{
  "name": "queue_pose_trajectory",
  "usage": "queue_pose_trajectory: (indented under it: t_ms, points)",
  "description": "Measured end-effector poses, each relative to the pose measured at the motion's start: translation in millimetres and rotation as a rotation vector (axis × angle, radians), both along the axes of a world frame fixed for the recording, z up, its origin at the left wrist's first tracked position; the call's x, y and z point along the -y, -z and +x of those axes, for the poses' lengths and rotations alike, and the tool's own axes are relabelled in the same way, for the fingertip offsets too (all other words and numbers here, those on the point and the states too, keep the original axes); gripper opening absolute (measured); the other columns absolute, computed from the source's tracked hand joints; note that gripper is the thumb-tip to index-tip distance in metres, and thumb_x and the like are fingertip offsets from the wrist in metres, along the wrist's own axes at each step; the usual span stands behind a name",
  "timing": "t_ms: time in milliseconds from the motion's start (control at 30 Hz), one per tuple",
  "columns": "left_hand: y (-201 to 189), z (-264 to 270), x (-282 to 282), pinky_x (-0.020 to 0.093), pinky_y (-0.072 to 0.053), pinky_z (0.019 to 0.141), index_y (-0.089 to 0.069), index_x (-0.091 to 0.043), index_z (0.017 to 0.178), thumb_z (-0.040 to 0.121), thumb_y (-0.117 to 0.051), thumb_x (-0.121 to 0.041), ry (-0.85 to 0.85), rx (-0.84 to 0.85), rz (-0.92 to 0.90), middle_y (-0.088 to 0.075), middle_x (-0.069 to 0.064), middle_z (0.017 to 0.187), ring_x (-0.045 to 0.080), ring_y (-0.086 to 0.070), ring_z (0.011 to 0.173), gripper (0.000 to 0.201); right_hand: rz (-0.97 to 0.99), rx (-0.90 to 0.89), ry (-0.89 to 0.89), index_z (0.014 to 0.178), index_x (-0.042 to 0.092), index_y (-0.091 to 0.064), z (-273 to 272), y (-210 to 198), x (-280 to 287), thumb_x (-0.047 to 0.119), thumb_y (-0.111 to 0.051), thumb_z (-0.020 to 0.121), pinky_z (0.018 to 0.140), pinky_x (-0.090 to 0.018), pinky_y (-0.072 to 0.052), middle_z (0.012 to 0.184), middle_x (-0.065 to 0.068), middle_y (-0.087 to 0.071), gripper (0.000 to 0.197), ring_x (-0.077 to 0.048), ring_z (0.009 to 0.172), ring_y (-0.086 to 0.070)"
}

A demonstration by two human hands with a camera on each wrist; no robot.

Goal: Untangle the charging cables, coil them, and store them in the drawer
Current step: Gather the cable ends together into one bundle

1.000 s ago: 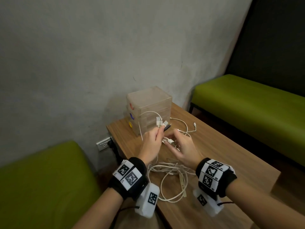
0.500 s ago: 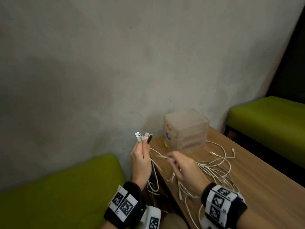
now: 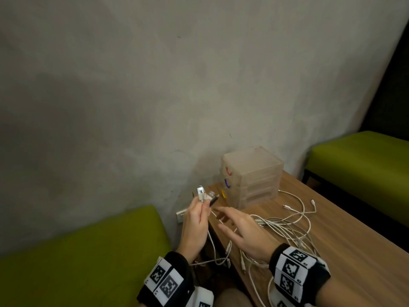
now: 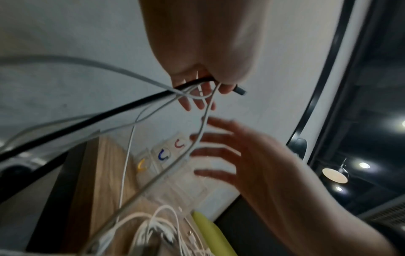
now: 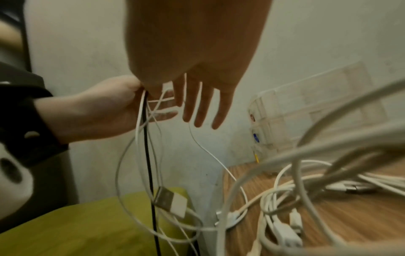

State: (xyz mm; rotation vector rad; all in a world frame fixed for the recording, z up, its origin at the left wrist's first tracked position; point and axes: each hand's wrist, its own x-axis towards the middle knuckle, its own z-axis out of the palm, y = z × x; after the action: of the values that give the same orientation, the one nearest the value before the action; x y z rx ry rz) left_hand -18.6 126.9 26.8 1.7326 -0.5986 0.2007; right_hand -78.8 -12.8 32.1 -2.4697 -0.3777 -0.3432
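Note:
My left hand (image 3: pixel 197 220) is raised beside the table's left edge and grips a bunch of cable plug ends (image 3: pixel 205 196), white ones and a black one. From its fist (image 4: pixel 197 90) a black cable (image 4: pixel 109 114) and white cables hang down. A white USB plug (image 5: pixel 173 201) dangles below. My right hand (image 3: pixel 241 231) hovers just right of the left, fingers (image 5: pixel 197 107) straight and spread, holding nothing. The rest of the white cable tangle (image 3: pixel 287 227) lies on the wooden table (image 3: pixel 343 258). The clear drawer unit (image 3: pixel 252 176) stands at the table's back corner, drawers closed.
The drawer unit has red, blue (image 4: pixel 162 154) and yellow handles facing left. Green benches stand left (image 3: pixel 77 251) and right (image 3: pixel 365 165) of the table. A wall outlet (image 3: pixel 180 216) sits low behind my left hand. The grey wall is close behind.
My left hand has carried the plug ends up and left off the table. My right hand has let go of the white cable it pinched and spread its fingers.

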Motion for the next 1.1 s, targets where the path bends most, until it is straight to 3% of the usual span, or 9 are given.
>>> queue_pose_trajectory:
  t_ms: [133, 233, 400, 467, 533, 633, 800, 933, 1100]
  points:
    - [6.2, -14.4, 18.0, 0.006, -0.043, 0.084, -0.056, -0.003, 0.107, 0.096, -0.038, -0.007, 0.19, -0.11, -0.053, -0.047, 0.002, 0.111, -0.012, -0.053, 0.097, 0.021, 0.182, 0.02, -0.072, 0.117, 0.014, -0.052, 2.4, 1.3, -2.8, 0.024, -0.053, 0.089, 0.079, -0.009, -0.039, 0.106, 0.008, -0.059, 0.03, 0.008, 0.091, -0.052]
    - [0.8, -18.6, 26.7, 0.007, -0.043, 0.086, -0.053, -0.007, 0.114, 0.097, -0.037, -0.009, 0.192, -0.2, -0.101, -0.047, 0.003, 0.113, -0.011, -0.053, 0.099, 0.024, 0.289, 0.016, 0.008, 0.113, 0.011, -0.056, 1.2, 6.8, -4.8, 0.021, -0.054, 0.087, 0.072, -0.021, -0.047, 0.095, 0.002, -0.064, 0.028, -0.003, 0.082, -0.06]
    - [0.6, -18.7, 24.2, 0.032, -0.046, 0.087, -0.062, 0.004, 0.096, 0.098, -0.037, -0.02, 0.077, -0.119, 0.086, -0.059, 0.017, 0.101, 0.022, -0.058, 0.096, 0.035, 0.34, 0.011, 0.095, 0.091, 0.007, -0.058, -0.2, 18.8, -8.1, 0.013, -0.056, 0.089, 0.07, -0.029, -0.047, 0.086, -0.006, -0.066, 0.007, -0.013, 0.076, -0.061]
    - [-4.5, -19.4, 21.4, 0.018, -0.046, 0.078, -0.063, 0.001, 0.091, 0.098, -0.037, -0.023, 0.072, -0.116, 0.178, -0.062, 0.008, 0.088, 0.014, -0.06, 0.085, 0.036, 0.348, -0.022, 0.08, 0.091, 0.01, -0.058, -2.5, 19.6, -9.0, 0.018, -0.053, 0.092, 0.066, -0.018, -0.044, 0.082, 0.001, -0.063, 0.009, -0.002, 0.071, -0.057]
    - [-12.7, -19.4, 18.0, 0.003, -0.039, 0.062, -0.06, -0.01, 0.074, 0.099, -0.037, -0.024, 0.081, -0.131, 0.316, -0.055, -0.007, 0.071, -0.001, -0.052, 0.068, 0.037, 0.297, -0.058, 0.066, 0.097, 0.011, -0.06, -3.1, 20.8, -9.3, 0.021, -0.049, 0.095, 0.064, -0.012, -0.039, 0.083, 0.008, -0.058, 0.015, 0.004, 0.069, -0.053]
    - [-20.0, -12.9, 11.4, 0.012, -0.036, 0.054, -0.044, -0.022, 0.058, 0.099, -0.036, -0.028, 0.094, -0.107, 0.445, -0.05, -0.007, 0.062, 0.002, -0.046, 0.059, 0.042, 0.178, -0.026, 0.056, 0.102, 0.007, -0.06, -1.3, 24.6, -11.4, 0.023, -0.046, 0.096, 0.068, -0.017, -0.036, 0.088, 0.001, -0.058, 0.022, -0.004, 0.076, -0.051]
    - [-23.8, 6.6, -5.0, 0.028, -0.042, 0.069, -0.046, -0.021, 0.061, 0.099, -0.034, -0.028, 0.036, -0.107, 0.474, -0.068, 0.009, 0.081, 0.02, -0.062, 0.074, 0.041, 0.048, -0.062, 0.062, 0.091, 0.004, -0.06, -0.8, 38.7, -19.5, 0.019, -0.049, 0.095, 0.071, -0.023, -0.04, 0.084, 0.0, -0.053, 0.019, -0.007, 0.075, -0.048]
    - [-21.1, 9.3, -17.0, 0.032, -0.05, 0.069, -0.061, -0.008, 0.085, 0.1, -0.031, -0.024, -0.167, 0.034, 0.481, -0.07, 0.011, 0.076, 0.022, -0.064, 0.068, 0.037, -0.157, -0.466, -0.021, 0.099, 0.009, -0.066, -1.6, 53.0, -20.8, 0.026, -0.051, 0.094, 0.083, -0.039, -0.051, 0.098, -0.011, -0.066, 0.024, -0.02, 0.088, -0.062]
    - [-24.4, -0.8, -23.7, 0.03, -0.038, 0.049, -0.042, -0.023, 0.066, 0.099, -0.031, -0.023, -0.247, -0.014, -0.097, -0.047, -0.01, 0.051, 0.004, -0.045, 0.046, 0.035, -0.229, -0.392, 0.078, 0.113, 0.01, -0.059, -1.1, 30.5, -18.5, 0.029, -0.056, 0.09, 0.083, -0.031, -0.052, 0.108, -0.005, -0.061, 0.031, -0.016, 0.096, -0.06]
